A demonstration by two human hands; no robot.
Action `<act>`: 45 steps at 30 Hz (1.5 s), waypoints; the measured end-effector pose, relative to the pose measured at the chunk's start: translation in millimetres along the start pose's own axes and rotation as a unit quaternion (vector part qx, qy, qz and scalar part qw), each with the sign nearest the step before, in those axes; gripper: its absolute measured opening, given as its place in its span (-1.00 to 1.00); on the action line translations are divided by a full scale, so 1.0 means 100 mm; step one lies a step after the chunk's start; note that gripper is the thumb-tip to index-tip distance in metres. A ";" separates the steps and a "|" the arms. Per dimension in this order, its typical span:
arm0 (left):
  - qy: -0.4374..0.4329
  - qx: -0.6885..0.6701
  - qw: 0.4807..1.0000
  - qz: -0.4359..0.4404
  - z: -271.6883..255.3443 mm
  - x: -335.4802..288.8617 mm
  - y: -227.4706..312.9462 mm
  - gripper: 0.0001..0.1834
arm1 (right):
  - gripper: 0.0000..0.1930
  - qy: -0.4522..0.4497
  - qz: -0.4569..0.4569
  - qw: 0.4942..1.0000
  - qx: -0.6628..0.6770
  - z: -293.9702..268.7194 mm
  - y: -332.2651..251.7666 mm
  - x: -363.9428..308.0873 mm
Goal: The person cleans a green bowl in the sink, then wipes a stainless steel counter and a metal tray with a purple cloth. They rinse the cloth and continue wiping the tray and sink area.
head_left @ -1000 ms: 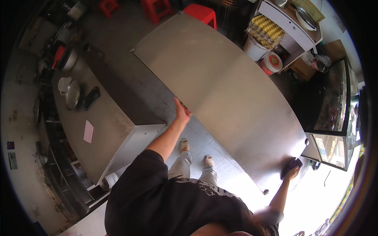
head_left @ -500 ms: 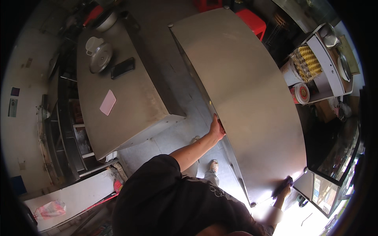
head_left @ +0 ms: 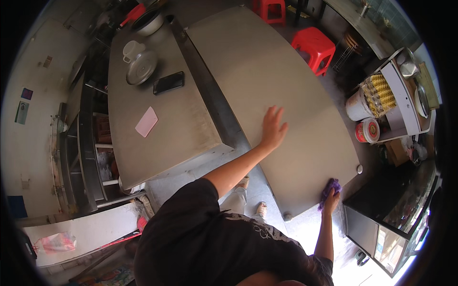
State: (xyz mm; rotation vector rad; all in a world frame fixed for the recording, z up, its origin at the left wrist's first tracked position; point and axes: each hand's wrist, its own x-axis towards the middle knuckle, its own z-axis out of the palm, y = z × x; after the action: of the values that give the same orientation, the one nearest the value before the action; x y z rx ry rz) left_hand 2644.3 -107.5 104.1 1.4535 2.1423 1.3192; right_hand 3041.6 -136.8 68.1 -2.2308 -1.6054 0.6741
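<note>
The long steel tabletop stretches from near me to the back, with small round pale knobs at its corners. Over its left part is my left hand, fingers spread and holding nothing; I cannot tell if it touches the surface. At the near right edge my right hand is closed on a crumpled purple cloth, which lies against the table's rim.
Left of it stands a second steel table bearing a black phone, a pink card-like item, a metal lid and a white mug. Red stools stand beyond; buckets and egg trays sit at right.
The tabletop has shifted left and away, so the gap to the second table is narrower. My left hand has left its edge and opened above it. My right hand still grips the cloth.
</note>
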 end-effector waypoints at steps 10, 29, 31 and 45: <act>-0.100 0.272 0.957 -0.004 -0.16 0.60 -0.80 -0.33 | -0.44 -0.035 -0.115 0.992 0.046 0.89 -1.42 0.03; -0.042 0.451 0.892 -0.006 -2.42 1.45 -1.69 -0.30 | -0.47 -0.142 -0.212 0.967 0.001 1.95 -3.05 -0.09; -0.058 0.453 0.888 -0.055 -2.86 1.41 -1.90 -0.32 | -0.45 -0.134 -0.208 0.968 -0.031 1.95 -3.05 -0.08; -0.226 0.526 0.805 -0.157 -3.32 1.70 -2.42 0.02 | -0.29 -0.214 -0.102 0.970 -0.047 1.79 -3.15 -0.15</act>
State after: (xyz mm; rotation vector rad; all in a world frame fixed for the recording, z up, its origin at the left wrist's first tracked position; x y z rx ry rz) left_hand 2206.7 -170.6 150.5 1.3515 2.6405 -0.4615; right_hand 2688.8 -53.3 80.3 -2.0357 -2.0737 1.0949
